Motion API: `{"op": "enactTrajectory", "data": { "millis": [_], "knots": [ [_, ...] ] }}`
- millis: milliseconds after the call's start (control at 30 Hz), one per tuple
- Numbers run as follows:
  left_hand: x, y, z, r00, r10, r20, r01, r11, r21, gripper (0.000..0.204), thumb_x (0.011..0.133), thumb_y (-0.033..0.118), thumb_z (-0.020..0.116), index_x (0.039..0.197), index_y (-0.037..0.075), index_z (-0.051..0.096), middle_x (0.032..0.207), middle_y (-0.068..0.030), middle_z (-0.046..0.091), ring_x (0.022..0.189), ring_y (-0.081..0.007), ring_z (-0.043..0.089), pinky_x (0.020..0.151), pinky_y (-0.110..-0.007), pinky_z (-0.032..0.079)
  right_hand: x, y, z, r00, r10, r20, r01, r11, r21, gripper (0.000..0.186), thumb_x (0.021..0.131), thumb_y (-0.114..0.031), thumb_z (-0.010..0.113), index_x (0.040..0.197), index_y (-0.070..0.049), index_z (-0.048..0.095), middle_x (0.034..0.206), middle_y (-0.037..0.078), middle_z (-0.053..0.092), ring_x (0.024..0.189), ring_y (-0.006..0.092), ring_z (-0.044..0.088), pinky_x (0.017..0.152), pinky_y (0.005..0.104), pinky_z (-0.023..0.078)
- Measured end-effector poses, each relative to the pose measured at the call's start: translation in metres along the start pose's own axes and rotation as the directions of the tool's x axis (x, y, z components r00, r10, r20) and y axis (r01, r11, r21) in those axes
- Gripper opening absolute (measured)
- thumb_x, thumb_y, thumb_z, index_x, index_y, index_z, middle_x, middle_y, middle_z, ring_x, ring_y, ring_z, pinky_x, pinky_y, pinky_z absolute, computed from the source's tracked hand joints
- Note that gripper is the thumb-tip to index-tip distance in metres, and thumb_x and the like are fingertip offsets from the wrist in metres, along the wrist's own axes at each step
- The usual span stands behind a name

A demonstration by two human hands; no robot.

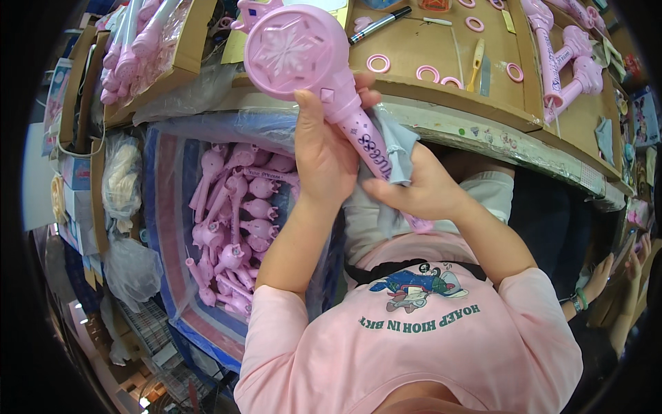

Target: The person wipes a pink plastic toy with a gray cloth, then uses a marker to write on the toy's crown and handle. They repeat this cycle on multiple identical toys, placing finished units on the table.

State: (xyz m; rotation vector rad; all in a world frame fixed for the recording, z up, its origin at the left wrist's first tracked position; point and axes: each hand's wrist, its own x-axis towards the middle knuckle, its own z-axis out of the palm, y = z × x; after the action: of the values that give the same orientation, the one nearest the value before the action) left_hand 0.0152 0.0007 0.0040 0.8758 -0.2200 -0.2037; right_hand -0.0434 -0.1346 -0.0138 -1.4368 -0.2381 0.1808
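A pink plastic wand (286, 55) with a round head, a snowflake design and dark lettering down its handle is tilted in front of me. My left hand (321, 145) is closed around it just below the head, thumb along the left side and fingertips showing on the right. My right hand (417, 183) grips a light grey-blue cloth (393, 162) against the lower handle, whose end shows below it near my lap.
A bag-lined bin (172, 303) full of pink wand parts is at left. The cardboard-topped bench (441, 55) holds pink rings, a marker and a yellow tool, with more wands at both sides. Another person's hands (600, 276) are at far right.
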Motion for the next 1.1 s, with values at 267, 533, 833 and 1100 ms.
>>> {"op": "enactTrajectory", "data": {
  "millis": [267,533,833,1100],
  "knots": [
    [0.008,-0.003,-0.014,0.985,-0.096,0.146,0.119,0.981,-0.154,0.07,0.091,0.062,0.036,0.12,-0.001,0.05,0.108,-0.0134,0.061,0.094,-0.0198,0.063,0.084,-0.033,0.051,-0.014,0.015,0.0,0.807,0.094,0.583,-0.59,0.133,0.796,0.068,0.065,-0.015,0.075,0.125,0.003,0.048,0.097,0.008,0.058,0.085,0.0145,0.06,0.074,0.0274,0.051],
    [0.022,0.009,-0.049,0.985,0.056,0.166,0.015,0.917,-0.398,0.067,0.088,0.052,0.053,0.134,0.006,0.037,0.117,-0.0165,0.055,0.1,-0.023,0.061,0.103,-0.046,0.037,-0.022,0.019,-0.012,0.929,0.231,0.29,-0.357,0.766,0.535,0.075,0.063,-0.021,0.079,0.126,0.002,0.047,0.102,0.006,0.057,0.086,0.0115,0.056,0.072,0.0245,0.049],
    [0.026,0.019,-0.056,0.985,0.151,0.078,-0.109,0.916,-0.387,0.064,0.088,0.047,0.054,0.133,0.007,0.035,0.115,-0.0187,0.056,0.097,-0.0234,0.06,0.092,-0.045,0.045,-0.024,0.006,-0.019,0.976,0.194,0.101,-0.211,0.957,0.201,0.055,0.086,-0.035,0.066,0.124,0.0,0.051,0.107,0.006,0.058,0.096,0.0124,0.056,0.084,0.0285,0.048],
    [0.025,0.03,-0.05,0.982,0.189,0.027,-0.17,0.926,-0.336,0.064,0.087,0.047,0.054,0.13,0.003,0.035,0.112,-0.0176,0.056,0.096,-0.0226,0.059,0.088,-0.041,0.049,-0.027,0.013,-0.015,0.947,0.32,0.019,-0.295,0.846,0.444,0.059,0.094,-0.049,0.048,0.124,0.001,0.051,0.108,0.007,0.06,0.098,0.0122,0.055,0.087,0.0271,0.045]
  ]
}}
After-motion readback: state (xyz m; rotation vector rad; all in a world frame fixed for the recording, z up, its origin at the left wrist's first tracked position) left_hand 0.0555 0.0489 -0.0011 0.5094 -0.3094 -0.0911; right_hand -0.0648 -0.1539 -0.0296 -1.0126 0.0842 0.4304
